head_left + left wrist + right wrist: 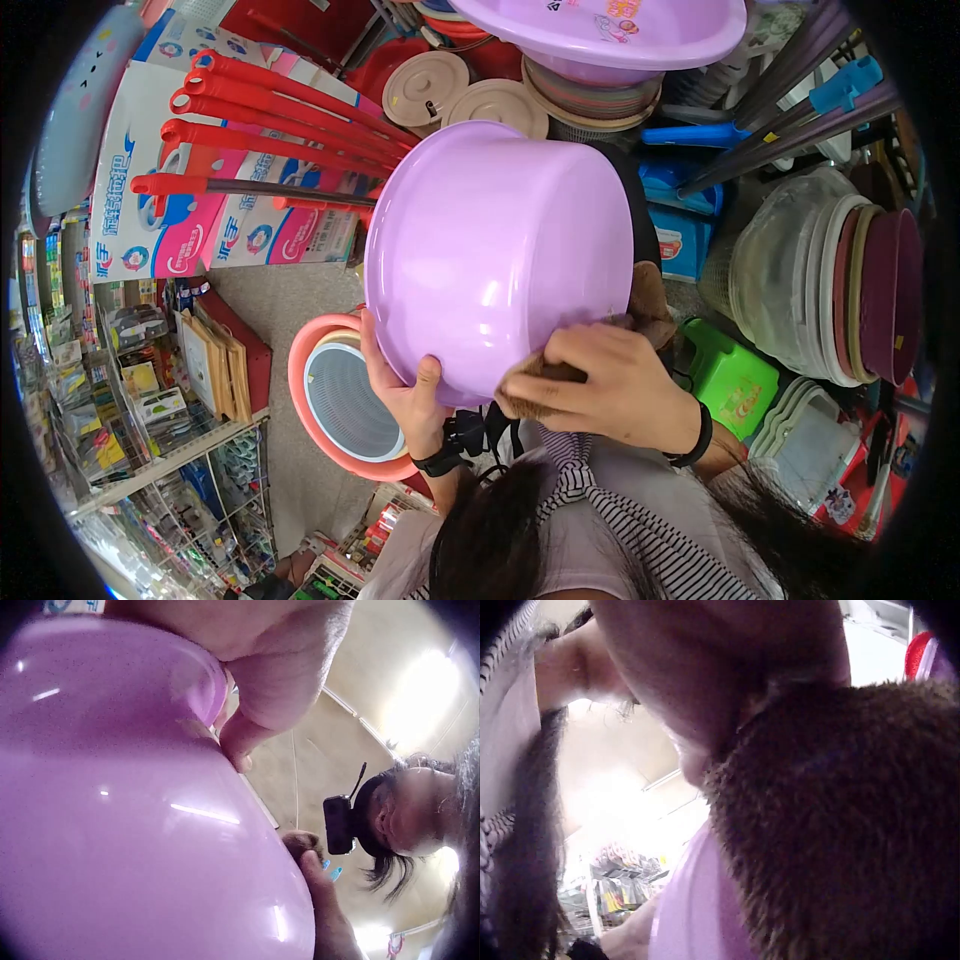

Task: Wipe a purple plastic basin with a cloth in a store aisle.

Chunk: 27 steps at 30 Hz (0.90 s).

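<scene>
In a crowded shop, your left fingers (408, 395) grip the rim of a glossy lilac basin (500, 260) held before you; your right fingers (625, 385) clutch a fuzzy brown cloth (540, 385) against it. A pale basket (352, 400) sits inside a coral basin (303, 388).

The white carton (143, 215) reads "旋转拖把" in blue.

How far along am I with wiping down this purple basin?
Partly done, I'd judge: much of the purple basin's outside looks glossy and unmarked. In hand: your left hand grips it while your right hand holds the fuzzy brown cloth against its outside. Likely left: the covered patch and perhaps the inside, mostly hidden.
</scene>
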Motion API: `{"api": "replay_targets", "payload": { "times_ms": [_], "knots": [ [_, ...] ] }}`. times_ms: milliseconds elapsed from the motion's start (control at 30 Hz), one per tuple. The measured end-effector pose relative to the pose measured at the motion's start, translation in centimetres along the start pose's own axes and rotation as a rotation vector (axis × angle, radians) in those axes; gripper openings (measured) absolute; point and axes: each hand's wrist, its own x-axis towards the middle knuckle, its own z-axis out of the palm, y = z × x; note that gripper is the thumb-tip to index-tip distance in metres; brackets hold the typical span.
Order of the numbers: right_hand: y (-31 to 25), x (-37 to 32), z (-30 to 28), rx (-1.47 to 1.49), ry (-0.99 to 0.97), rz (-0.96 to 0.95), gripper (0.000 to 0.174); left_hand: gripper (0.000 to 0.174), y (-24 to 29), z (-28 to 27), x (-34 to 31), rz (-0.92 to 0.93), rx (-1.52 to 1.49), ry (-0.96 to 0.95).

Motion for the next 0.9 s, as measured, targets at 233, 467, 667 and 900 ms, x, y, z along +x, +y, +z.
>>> {"api": "replay_targets", "payload": {
  "times_ms": [233, 467, 667, 900],
  "knots": [
    [1.2, 0.4, 0.0, 0.014, 0.233, 0.101, 0.042, 0.098, -0.8, -1.0, 0.2, -0.017, 0.012, 0.021],
    [0.8, 1.1, 1.9, 0.169, 0.237, 0.155, 0.05, 0.096, -1.1, -1.3, 0.4, -0.024, 0.014, 0.025],
    [0.4, 0.7, 2.3, 0.133, 0.158, 0.005, 0.051, 0.097, -0.7, -0.5, 0.5, -0.085, -0.094, 0.078],
    [0.9, 1.8, 0.9, 0.171, 0.505, 0.288, 0.032, 0.097, -0.6, -0.4, 0.7, -0.08, -0.102, 0.072]
  ]
}}
